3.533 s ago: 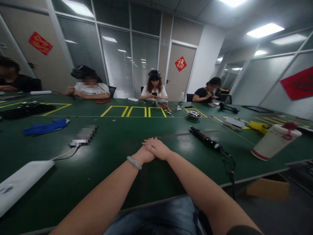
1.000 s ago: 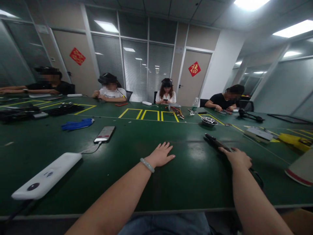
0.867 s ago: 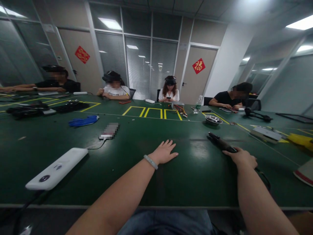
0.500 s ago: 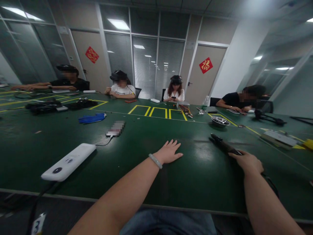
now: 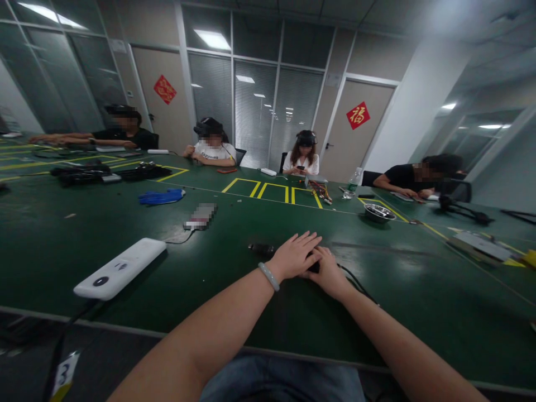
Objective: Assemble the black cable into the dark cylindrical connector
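Note:
A black rod-shaped tool (image 5: 262,248) with a cable (image 5: 355,283) lies across the green table (image 5: 234,290) straight in front of me. My right hand (image 5: 330,274) is closed around its handle end. My left hand (image 5: 295,255), with a pale bangle on the wrist, lies over the tool's middle with its fingers stretched out and flat. Only the tool's left tip shows past the hands. The cable trails off to the right of my right wrist.
A white oblong device (image 5: 121,268) with a cable lies at the near left, a phone (image 5: 201,216) behind it, blue gloves (image 5: 161,196) further back. A metal bowl (image 5: 379,212) and a water bottle (image 5: 354,180) stand at the right. Several people sit along the far side.
My right hand has pulled the black tool from the right to the middle, in front of me. My left hand has shifted onto it. The view has turned left.

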Demonstrator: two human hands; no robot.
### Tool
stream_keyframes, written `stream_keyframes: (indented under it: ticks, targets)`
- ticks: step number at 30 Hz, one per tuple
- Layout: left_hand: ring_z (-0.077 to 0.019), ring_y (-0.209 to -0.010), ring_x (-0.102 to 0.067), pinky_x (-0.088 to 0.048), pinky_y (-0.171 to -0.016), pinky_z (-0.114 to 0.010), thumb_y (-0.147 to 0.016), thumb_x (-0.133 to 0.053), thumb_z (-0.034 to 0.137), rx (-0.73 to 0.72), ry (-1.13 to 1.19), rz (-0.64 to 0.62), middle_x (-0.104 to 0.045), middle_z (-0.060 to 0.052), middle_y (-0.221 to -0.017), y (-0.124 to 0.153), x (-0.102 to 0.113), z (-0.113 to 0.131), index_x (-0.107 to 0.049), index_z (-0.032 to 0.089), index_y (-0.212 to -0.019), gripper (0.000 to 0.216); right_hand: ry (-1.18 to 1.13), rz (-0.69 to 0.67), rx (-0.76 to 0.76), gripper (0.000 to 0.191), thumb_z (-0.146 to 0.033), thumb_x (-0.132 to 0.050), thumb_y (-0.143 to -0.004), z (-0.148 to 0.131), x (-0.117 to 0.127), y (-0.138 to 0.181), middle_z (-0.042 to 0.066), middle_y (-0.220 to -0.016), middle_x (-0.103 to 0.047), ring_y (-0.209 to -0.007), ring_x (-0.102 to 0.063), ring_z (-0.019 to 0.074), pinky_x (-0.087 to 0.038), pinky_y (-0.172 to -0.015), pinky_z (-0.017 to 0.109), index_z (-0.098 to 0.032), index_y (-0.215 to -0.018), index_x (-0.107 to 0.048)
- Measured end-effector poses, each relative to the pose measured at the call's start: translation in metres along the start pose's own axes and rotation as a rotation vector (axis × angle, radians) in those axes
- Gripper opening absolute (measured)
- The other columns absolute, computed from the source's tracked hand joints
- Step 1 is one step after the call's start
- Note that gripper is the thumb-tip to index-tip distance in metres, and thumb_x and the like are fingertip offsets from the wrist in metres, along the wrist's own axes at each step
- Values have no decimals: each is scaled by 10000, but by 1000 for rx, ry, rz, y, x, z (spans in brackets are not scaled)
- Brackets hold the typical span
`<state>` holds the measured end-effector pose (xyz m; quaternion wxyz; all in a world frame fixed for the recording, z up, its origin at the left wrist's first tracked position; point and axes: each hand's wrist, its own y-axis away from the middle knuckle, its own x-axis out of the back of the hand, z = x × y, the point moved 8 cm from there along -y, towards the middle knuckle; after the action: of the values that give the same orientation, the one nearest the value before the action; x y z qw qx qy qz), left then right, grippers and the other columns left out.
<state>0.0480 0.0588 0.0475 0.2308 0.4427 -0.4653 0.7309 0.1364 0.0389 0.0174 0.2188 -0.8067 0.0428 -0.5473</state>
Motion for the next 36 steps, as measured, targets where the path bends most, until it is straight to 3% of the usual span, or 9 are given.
stream_keyframes:
  ticks: [4, 7, 12, 14, 17, 24, 29, 32, 36]
  targets:
    - [-189, -1342, -347, -330, -1055, -328, -941, -253, 597, -28, 30, -14, -256, -46, -1523, 3, 1, 0, -198, 246, -1474, 641, -48, -44, 67, 801, -469, -705, -709, -3, 9, 6, 106, -1412, -392, -1320, -307, 265, -256, -1076, 435, -231, -1395, -367]
    - [-224, -1279, -432, -387, -995, -337, -868, -353, 684, -69, -4, -50, -250, -51, -1525, 4, -2, 2, -182, 263, -1476, 759, 15, -53, 20, 779, -496, -706, -690, 19, 30, 14, 106, -1388, -406, -1299, -326, 281, -258, -1064, 449, -235, -1361, -410]
    - [-219, -1117, -552, -416, -915, -323, -876, -384, 655, -97, -51, -141, -567, -23, -1295, 3, -12, 2, -424, 298, -1360, 602, 44, -166, -148, 433, -558, -643, -719, 61, 58, 31, 45, -944, -603, -902, -549, 220, -414, -808, 344, -220, -989, -619]
    - [-216, -1087, -562, -417, -900, -314, -868, -407, 652, -91, -40, -160, -609, -24, -1227, 1, -13, 1, -470, 297, -1325, 582, -14, -282, -259, 411, -588, -601, -740, 78, 56, 40, 7, -767, -587, -732, -540, 176, -401, -667, 282, -212, -903, -627]
    - [-219, -1090, -556, -419, -882, -312, -858, -436, 644, -83, -10, -200, -609, -30, -1214, -1, -12, 0, -489, 294, -1312, 576, -70, -449, -363, 437, -615, -611, -711, 92, 47, 51, -7, -715, -582, -678, -529, 157, -368, -613, 254, -201, -850, -636]
    - [-212, -1052, -578, -431, -825, -289, -822, -508, 621, -44, 91, -293, -622, -3, -1192, 0, -2, -11, -533, 331, -1263, 528, -39, -662, -359, 384, -560, -640, -705, 83, 40, 57, 19, -773, -641, -660, -588, 159, -394, -577, 246, -203, -846, -651]
    - [-195, -1032, -595, -432, -812, -262, -804, -543, 595, -10, 138, -326, -630, 20, -1192, 4, 2, -29, -548, 351, -1254, 512, -209, -916, -380, 312, -499, -606, -762, 50, 24, 64, 3, -630, -633, -531, -613, 145, -434, -521, 238, -189, -795, -620]
    - [-197, -1028, -602, -434, -831, -266, -811, -542, 578, 9, 134, -298, -644, 13, -1176, 6, 3, -37, -565, 340, -1238, 490, -522, -873, -417, 357, -531, -604, -767, 22, 7, 51, 3, -664, -631, -553, -641, 153, -467, -517, 239, -183, -828, -555]
    - [-195, -1045, -598, -430, -876, -277, -830, -536, 535, 45, 93, -215, -642, 5, -1183, 8, 7, -41, -566, 331, -1238, 457, -926, -506, -422, 397, -551, -610, -769, 10, -8, 16, -24, -640, -589, -559, -625, 127, -463, -508, 215, -182, -838, -480]
